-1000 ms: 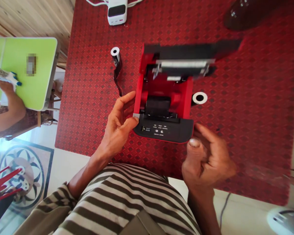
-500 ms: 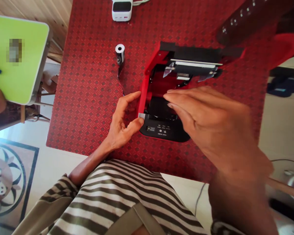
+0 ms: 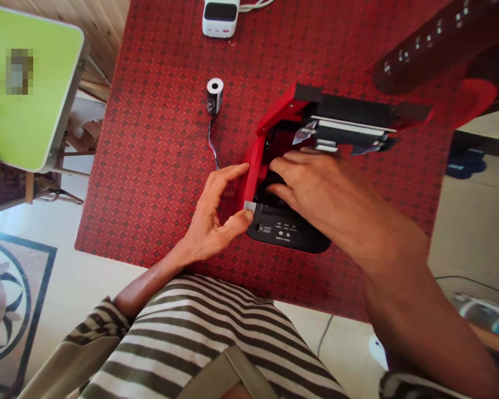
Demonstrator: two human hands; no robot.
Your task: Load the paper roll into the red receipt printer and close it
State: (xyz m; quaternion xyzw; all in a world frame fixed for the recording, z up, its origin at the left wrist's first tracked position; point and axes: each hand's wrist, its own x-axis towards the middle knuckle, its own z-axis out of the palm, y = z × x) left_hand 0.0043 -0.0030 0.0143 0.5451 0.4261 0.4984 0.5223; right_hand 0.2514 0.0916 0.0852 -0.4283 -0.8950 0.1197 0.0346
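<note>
A red and black label printer (image 3: 289, 228) lies on the table with its lid (image 3: 355, 113) raised. My left hand (image 3: 216, 221) braces its left side, thumb on the grey corner piece (image 3: 250, 206) and index finger against the red wall. My right hand (image 3: 316, 183) reaches down into the printer's bay, fingers curled close together over a black part (image 3: 270, 182). Whatever those fingertips hold is hidden. Left of the printer stands a small roll (image 3: 214, 97) with a white end and a dark wrap, a thin strip trailing from it.
A white device (image 3: 220, 19) with a cable sits at the table's back. A dark tube-like object (image 3: 419, 47) occupies the back right of the red-patterned table (image 3: 149, 138). To the left is a green-topped table (image 3: 45, 127), with a person's arm at its edge.
My right hand has moved down and left, deeper into the printer's bay. My left hand keeps its place on the printer's side. The view has shifted slightly.
</note>
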